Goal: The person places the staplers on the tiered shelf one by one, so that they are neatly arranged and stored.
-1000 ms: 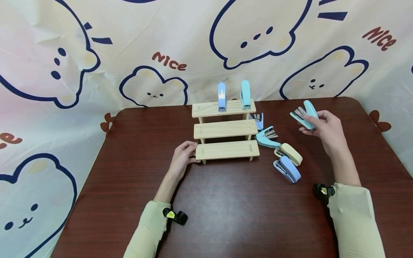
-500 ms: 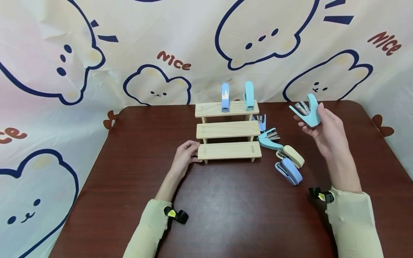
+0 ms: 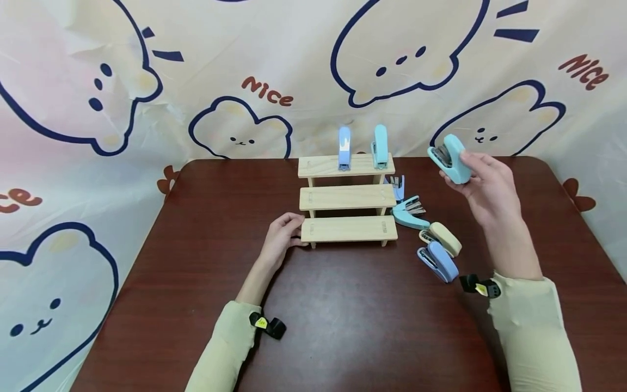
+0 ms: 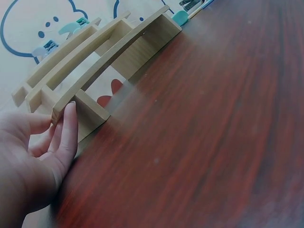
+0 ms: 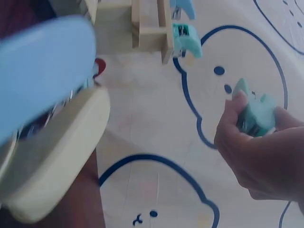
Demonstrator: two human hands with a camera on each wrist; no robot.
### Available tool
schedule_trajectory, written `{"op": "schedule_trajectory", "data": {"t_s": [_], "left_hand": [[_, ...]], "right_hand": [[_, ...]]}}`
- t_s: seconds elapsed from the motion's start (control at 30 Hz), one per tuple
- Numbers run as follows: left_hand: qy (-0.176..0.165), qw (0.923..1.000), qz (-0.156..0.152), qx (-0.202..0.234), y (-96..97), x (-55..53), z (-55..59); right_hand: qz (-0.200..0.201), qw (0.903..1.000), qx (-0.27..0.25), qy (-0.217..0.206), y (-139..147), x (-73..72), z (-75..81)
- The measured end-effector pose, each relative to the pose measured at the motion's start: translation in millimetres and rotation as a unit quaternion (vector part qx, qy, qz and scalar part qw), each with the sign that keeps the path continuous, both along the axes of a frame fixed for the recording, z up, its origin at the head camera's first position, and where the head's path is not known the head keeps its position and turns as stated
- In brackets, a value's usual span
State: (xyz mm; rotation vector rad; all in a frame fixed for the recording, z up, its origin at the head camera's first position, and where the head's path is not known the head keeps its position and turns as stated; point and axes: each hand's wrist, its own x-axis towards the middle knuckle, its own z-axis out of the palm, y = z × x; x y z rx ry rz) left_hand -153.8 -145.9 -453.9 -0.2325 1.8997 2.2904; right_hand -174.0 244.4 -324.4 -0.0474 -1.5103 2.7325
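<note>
My right hand [image 3: 492,188] holds a light teal stapler [image 3: 453,160] in the air over the table's back right, its two arms spread apart. In the right wrist view, thumb and fingers wrap the stapler [image 5: 259,116] from both sides. My left hand [image 3: 280,239] grips the left end of the lowest step of a three-tier wooden display rack [image 3: 349,228]; in the left wrist view its thumb and fingers pinch that board's end. On the top step stand a blue stapler [image 3: 344,149] and a teal stapler [image 3: 380,147], side by side.
Right of the rack, several staplers lie on the dark wooden table [image 3: 367,326]: a blue one [image 3: 399,188] partly behind the rack, a spread teal one [image 3: 409,212], a cream one [image 3: 442,238] and a blue one [image 3: 438,261]. A cartoon-printed cloth [image 3: 303,49] hangs behind.
My right hand has moved left and slightly up, turning the teal stapler; its arms look closer together than half a second ago. My left hand stays on the rack. The head view has shifted slightly.
</note>
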Motion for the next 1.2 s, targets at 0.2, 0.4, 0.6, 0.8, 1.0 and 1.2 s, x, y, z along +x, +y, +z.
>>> {"op": "schedule_trajectory", "data": {"t_s": [0.2,0.4,0.6,0.8,1.0,1.2], "left_hand": [[-0.001,1.0000,0.006,0.006,-2.6,1.3,0.9],[0.003,0.9999,0.013,0.007,-2.9,2.3,0.3],[0.002,0.9999,0.007,0.009,-0.8,2.7,-0.7],[0.007,0.9999,0.011,0.004,0.8,2.3,-1.8],[0.009,0.9999,0.007,0.005,2.0,2.1,-2.3],[0.012,0.9998,0.015,0.009,0.7,2.9,-0.7]], "right_hand": [[-0.018,0.9985,0.050,-0.013,-33.1,-3.8,13.0],[-0.025,0.9968,0.075,-0.005,-71.3,-10.6,22.6],[-0.023,0.9973,0.069,-0.013,-101.2,-16.5,29.7],[0.043,0.9932,0.105,-0.028,-123.3,-22.7,34.8],[0.070,0.9905,0.119,0.002,-146.1,-23.8,36.2],[0.099,0.9826,0.155,0.025,-173.6,-27.7,40.2]]}}
